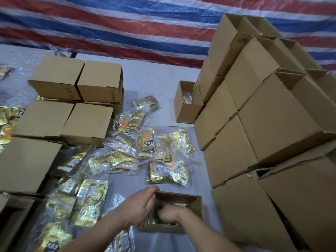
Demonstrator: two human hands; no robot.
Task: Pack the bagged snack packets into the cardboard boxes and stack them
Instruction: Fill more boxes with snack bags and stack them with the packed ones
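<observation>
Red, white, blue striped tarp [127, 24] as back wall; grey table surface [154, 77] below.

The right hand [168, 214] is blurred inside the open box [197, 206], its fingers hidden; whether a packet is gripped cannot be told.

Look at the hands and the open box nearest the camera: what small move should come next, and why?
Probably press the bagged packets flat with the right hand, which is already down in the open box, while the left hand steadies the box's left wall. The box looks partly filled, with many bags loose on the table.
</observation>
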